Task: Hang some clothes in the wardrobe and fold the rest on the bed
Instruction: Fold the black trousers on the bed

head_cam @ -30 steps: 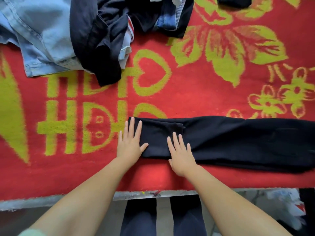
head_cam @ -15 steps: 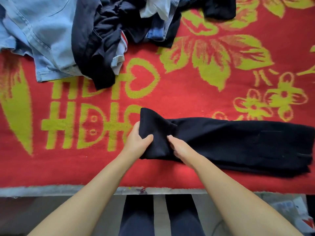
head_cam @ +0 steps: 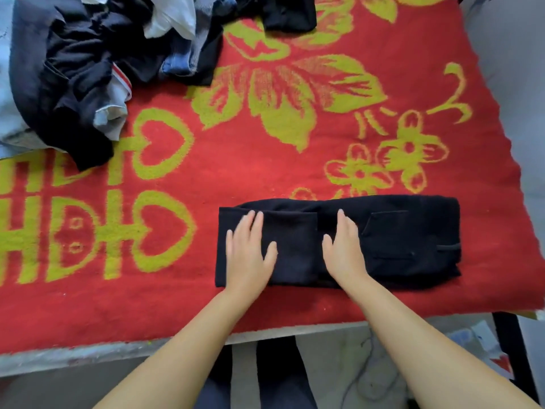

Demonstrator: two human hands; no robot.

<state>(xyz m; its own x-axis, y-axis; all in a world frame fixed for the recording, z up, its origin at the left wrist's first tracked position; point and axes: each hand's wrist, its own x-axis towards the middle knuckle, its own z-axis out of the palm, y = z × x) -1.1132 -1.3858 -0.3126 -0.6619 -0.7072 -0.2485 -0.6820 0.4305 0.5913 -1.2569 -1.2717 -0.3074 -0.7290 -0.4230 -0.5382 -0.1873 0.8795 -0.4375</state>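
A pair of black trousers (head_cam: 413, 240) lies folded into a short strip near the front edge of the bed, back pocket facing up. Its left end is doubled over onto the rest. My left hand (head_cam: 249, 252) lies flat on that folded-over part with fingers straight. My right hand (head_cam: 343, 246) presses flat on the middle of the trousers, fingers straight and pointing away from me. Neither hand grips the cloth.
The bed carries a red blanket (head_cam: 265, 160) with yellow-green flowers and hearts. A heap of unfolded clothes (head_cam: 88, 69), dark, white and denim, fills the far left. A dark garment (head_cam: 289, 11) lies at the top. The bed's front edge (head_cam: 88, 354) and floor are below.
My hands gripped the trousers' left end, lifted it and carried it rightward over the rest. Now both hands lie flat on the shorter folded strip. The camera view has shifted right.
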